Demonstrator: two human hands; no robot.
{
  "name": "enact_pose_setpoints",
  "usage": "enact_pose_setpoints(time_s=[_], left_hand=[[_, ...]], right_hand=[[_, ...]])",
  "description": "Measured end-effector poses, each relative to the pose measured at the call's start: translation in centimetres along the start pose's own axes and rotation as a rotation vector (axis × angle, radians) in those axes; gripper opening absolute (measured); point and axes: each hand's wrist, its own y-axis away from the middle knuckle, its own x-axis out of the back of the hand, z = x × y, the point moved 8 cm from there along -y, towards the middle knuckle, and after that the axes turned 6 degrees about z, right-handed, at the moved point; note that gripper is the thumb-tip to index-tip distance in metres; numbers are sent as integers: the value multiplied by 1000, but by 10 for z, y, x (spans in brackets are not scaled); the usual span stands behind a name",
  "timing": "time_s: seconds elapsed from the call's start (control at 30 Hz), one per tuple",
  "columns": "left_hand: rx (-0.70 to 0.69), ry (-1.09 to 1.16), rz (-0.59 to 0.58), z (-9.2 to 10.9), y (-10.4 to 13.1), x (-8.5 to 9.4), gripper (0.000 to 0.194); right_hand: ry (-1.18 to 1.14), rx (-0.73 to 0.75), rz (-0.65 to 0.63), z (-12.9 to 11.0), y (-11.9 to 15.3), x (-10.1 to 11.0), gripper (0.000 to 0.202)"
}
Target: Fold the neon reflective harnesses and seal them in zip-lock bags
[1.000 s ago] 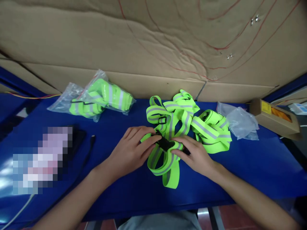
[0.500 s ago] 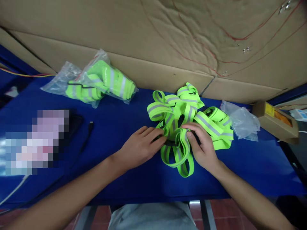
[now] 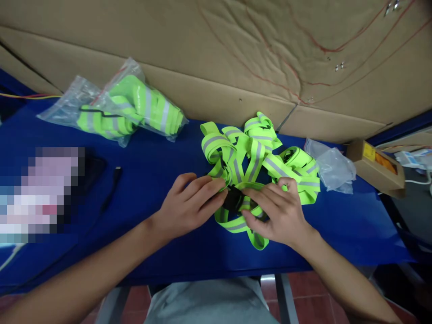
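A tangled neon-yellow reflective strap [image 3: 254,162] with a grey stripe lies on the blue table before me. At its near part is a black buckle [image 3: 232,199], held between my two hands. My left hand [image 3: 192,202] is closed, its thumb and fingertips pinching the strap at the buckle's left side. From the right, my right hand [image 3: 280,209] is also closed, thumb and fingers gripping the strap just beside the buckle. Fingers hide part of the strap there. A loop of strap hangs toward me below the buckle.
Two clear zip bags [image 3: 135,105] with folded neon straps lie at back left. A crumpled clear bag [image 3: 334,168] and a small cardboard box [image 3: 374,164] stand right. A blurred-out device [image 3: 50,189] and black cable [image 3: 113,189] lie left. Cardboard [image 3: 236,90] lines the back.
My right hand has shifted left to the strap by the black buckle, which now shows between my hands. The strap loops have been rearranged, and the whole view has shifted slightly.
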Motion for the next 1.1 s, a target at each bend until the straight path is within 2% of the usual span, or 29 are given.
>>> enact_pose_setpoints(time_s=[0.1,0.13,0.27,0.43,0.53,0.63,0.7,0.77,0.83,0.9,1.0,1.1], left_hand=[[6,-4,-14,0,0,-2,19],[14,4,-23,0,1,-3,18],[18,53,-65,0,2,-10,27],[9,81,-133,-1,-7,-12,33],[4,105,-183,-2,-9,-14,30],[-23,61,-191,1,-8,-16,26],[-47,34,-198,5,-5,-18,23],[-67,5,-201,8,-4,-19,18],[-92,-29,-210,11,-3,-19,15],[-116,-60,-225,14,-3,-20,13],[-139,-87,-255,17,-6,-22,12],[-122,-117,-304,10,-13,-19,11]], right_hand=[[-70,-80,-112,3,4,-14,60],[-86,-96,-138,3,6,-19,62],[-247,-199,-141,8,10,-27,30],[-578,-372,-185,25,11,-39,38],[-645,-377,-219,27,10,-43,39],[-421,-302,-96,21,4,-28,25],[-204,-202,-27,6,0,-16,38],[-21,-101,-89,-14,-3,-17,50],[128,-71,-201,-27,-5,-26,53],[224,-133,-297,-29,-7,-37,52],[261,-265,-402,-22,-9,-50,35],[240,-384,-431,-4,-9,-44,27]])
